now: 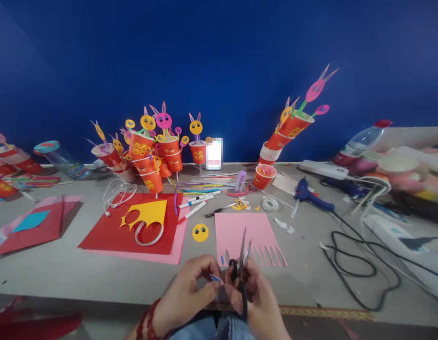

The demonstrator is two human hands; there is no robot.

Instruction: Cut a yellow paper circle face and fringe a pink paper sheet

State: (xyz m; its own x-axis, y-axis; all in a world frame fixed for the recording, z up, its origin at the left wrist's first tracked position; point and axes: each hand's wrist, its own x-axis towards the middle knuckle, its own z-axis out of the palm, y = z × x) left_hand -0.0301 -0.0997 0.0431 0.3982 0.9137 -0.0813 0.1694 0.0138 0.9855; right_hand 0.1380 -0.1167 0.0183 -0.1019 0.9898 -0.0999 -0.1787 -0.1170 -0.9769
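Observation:
Between the fingertips of my left hand (196, 285) is a small pink paper ear (216, 278) with a blue middle. My right hand (256, 290) holds black-handled scissors (244, 257), blades pointing up and slightly apart; its fingertips also touch the ear's lower tip. Just beyond my hands lies a pink paper sheet (243, 231), with a row of pointed slots cut along its near edge and a small blue strip on it. A yellow paper face (200, 233) with two dark eyes rests left of that sheet.
Red paper cups (148, 182) with paper rabbit faces stand along the blue wall. On the left lie red sheets (109, 222) and a cut yellow sheet (153, 210). A blue glue gun (313, 196), its looping black cord (349, 259) and a tape roll (270, 204) lie to the right.

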